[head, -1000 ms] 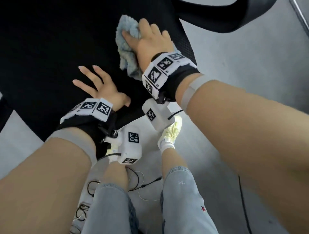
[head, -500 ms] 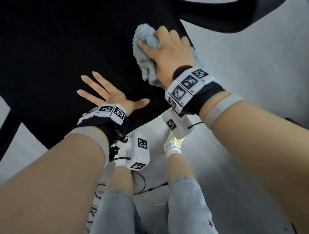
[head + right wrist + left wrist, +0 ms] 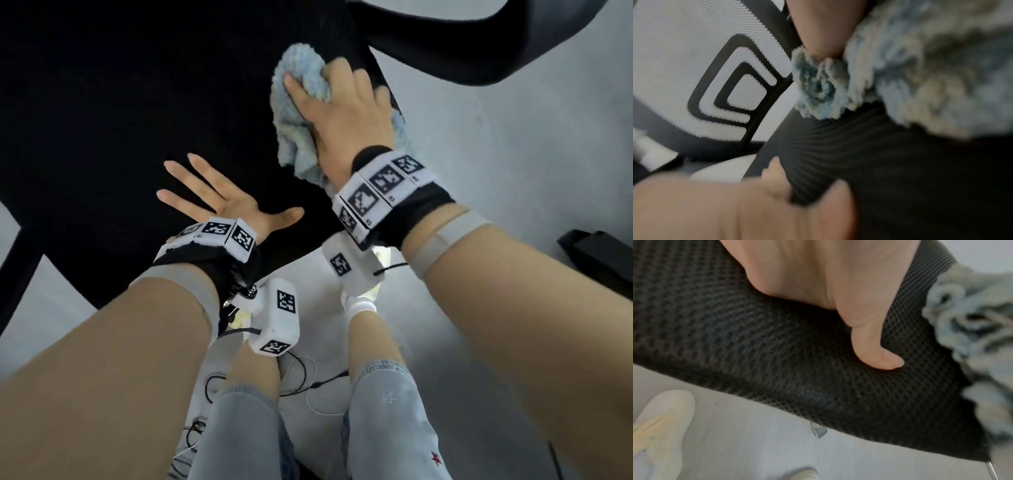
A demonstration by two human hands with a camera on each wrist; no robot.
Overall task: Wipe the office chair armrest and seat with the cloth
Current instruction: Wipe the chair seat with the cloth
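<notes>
**Ana:** Black mesh fabric covers the office chair seat (image 3: 120, 113), and that is the landmark for everything else. The fluffy pale-blue cloth (image 3: 297, 113) lies bunched on the seat's right edge, just below the curved black plastic armrest (image 3: 462, 51).

**Ben:** Who has hold of it?

**Ana:** The right hand (image 3: 346, 113). Its fingers curl over the top of the wad and the thumb pinches in from the side, pressing it down into the mesh. The left hand (image 3: 219, 198) holds nothing; it lies flat near the seat's front edge, fingers spread straight, thumb out, and looks to be bracing the chair.

**Ben:** So what would make this stroke a good one?

**Ana:** In my judgement, keep the palm flat behind the cloth so more of it meets the weave, since a tight wad cleans only a narrow strip. Overlap the passes from the right edge toward the seat's middle. Keep the left hand planted, because a chair like this may roll or swivel under pressure. Whether the armrest has been wiped, I cannot tell.
</notes>
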